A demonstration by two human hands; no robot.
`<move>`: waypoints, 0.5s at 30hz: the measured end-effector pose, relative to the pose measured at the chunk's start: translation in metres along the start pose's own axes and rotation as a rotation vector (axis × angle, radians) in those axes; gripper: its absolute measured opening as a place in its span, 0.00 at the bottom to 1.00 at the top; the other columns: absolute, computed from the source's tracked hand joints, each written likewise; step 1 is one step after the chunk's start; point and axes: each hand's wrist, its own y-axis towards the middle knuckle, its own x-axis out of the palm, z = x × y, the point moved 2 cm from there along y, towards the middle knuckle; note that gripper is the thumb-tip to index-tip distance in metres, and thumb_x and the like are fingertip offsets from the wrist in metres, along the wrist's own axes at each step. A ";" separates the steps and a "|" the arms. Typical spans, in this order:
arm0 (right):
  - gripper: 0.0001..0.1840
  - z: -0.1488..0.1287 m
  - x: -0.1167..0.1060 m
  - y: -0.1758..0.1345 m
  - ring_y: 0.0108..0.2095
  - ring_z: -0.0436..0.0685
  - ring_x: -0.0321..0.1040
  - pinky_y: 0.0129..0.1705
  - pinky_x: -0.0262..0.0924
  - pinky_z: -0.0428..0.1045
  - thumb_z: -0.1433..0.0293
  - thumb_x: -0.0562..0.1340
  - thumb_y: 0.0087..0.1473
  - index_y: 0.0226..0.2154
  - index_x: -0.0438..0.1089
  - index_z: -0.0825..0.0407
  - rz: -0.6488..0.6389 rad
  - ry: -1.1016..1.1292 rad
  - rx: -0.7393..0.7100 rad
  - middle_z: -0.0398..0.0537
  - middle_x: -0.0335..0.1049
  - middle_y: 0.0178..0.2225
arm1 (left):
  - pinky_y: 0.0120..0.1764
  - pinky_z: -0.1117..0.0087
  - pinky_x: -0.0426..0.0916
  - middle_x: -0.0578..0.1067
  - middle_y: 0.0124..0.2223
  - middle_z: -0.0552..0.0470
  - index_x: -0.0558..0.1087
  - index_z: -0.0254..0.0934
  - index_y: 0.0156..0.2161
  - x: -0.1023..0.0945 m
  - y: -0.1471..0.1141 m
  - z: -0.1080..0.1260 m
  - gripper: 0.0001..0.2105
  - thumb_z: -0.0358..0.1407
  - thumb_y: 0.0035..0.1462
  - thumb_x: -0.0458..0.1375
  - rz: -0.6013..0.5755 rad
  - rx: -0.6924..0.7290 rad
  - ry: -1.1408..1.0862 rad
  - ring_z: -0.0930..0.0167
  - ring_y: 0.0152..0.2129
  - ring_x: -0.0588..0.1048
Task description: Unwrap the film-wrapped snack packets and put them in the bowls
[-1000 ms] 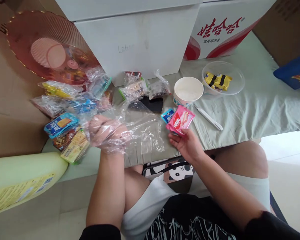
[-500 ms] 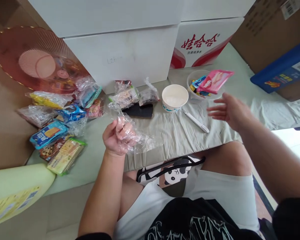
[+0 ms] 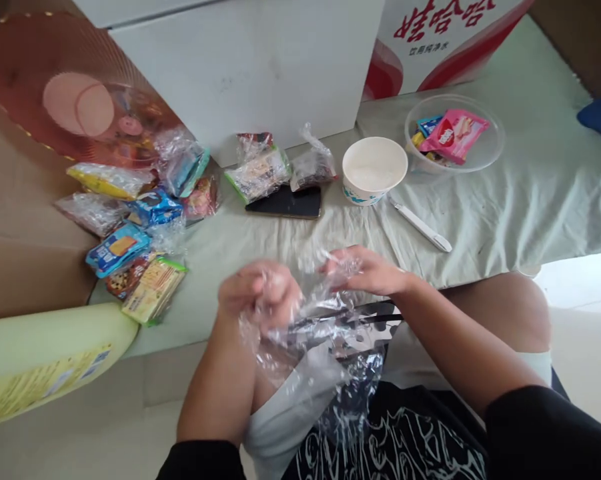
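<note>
A crumpled clear plastic bag (image 3: 325, 333) hangs between my two hands, over my lap and the table's front edge. My left hand (image 3: 263, 293), blurred by motion, is closed on the bag's left part. On the other side, my right hand (image 3: 365, 270) grips the bag's upper right edge with its fingers. Through the film my shorts and shirt show. Beyond the hands stand a white paper bowl (image 3: 375, 167) and a white craft knife (image 3: 421, 227). Further right, a clear plastic bowl (image 3: 497, 143) holds a pink snack packet (image 3: 456, 135) and a few smaller packets.
Several wrapped snacks (image 3: 153, 207) lie heaped at the left by a reddish plate (image 3: 15, 107). A dark phone (image 3: 285, 202) lies under bagged snacks (image 3: 260, 175). White cartons (image 3: 260, 73) line the back. A pale yellow bag (image 3: 45, 360) sits at the left front.
The pink packet has dropped into the clear bowl. My right hand has come back left and taken hold of the plastic bag. My left hand has shifted right, and the bag is spread wider.
</note>
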 end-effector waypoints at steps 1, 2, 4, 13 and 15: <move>0.12 0.004 -0.004 -0.007 0.25 0.49 0.67 0.29 0.64 0.46 0.60 0.70 0.49 0.27 0.70 0.49 0.137 0.017 0.032 0.39 0.70 0.24 | 0.14 0.72 0.55 0.71 0.23 0.52 0.66 0.40 0.25 -0.008 0.002 0.012 0.18 0.48 0.49 0.68 0.013 0.007 0.050 0.76 0.11 0.61; 0.13 0.008 -0.009 -0.016 0.22 0.48 0.66 0.27 0.63 0.46 0.61 0.70 0.49 0.26 0.68 0.49 0.289 0.048 0.066 0.38 0.68 0.21 | 0.14 0.73 0.54 0.72 0.25 0.53 0.68 0.39 0.28 -0.014 0.005 0.024 0.16 0.47 0.51 0.66 0.086 0.067 0.080 0.80 0.11 0.58; 0.15 0.015 -0.016 -0.033 0.18 0.47 0.61 0.26 0.62 0.46 0.60 0.71 0.47 0.26 0.66 0.48 0.586 0.132 0.123 0.33 0.61 0.16 | 0.18 0.75 0.59 0.74 0.31 0.53 0.70 0.37 0.33 -0.018 0.012 0.040 0.14 0.46 0.55 0.64 0.367 0.274 0.066 0.81 0.14 0.62; 0.21 0.028 -0.014 -0.058 0.21 0.48 0.67 0.26 0.65 0.47 0.57 0.74 0.39 0.29 0.65 0.48 0.951 0.230 0.100 0.37 0.68 0.26 | 0.30 0.72 0.69 0.79 0.37 0.52 0.63 0.43 0.57 0.028 0.041 -0.015 0.29 0.31 0.51 0.66 0.243 0.005 0.434 0.74 0.25 0.77; 0.21 0.029 -0.017 -0.062 0.22 0.49 0.68 0.26 0.66 0.47 0.56 0.74 0.40 0.29 0.65 0.48 0.963 0.213 0.083 0.39 0.70 0.27 | 0.28 0.75 0.66 0.78 0.32 0.55 0.66 0.40 0.52 0.019 0.044 -0.011 0.22 0.29 0.52 0.62 0.317 0.143 0.500 0.77 0.21 0.73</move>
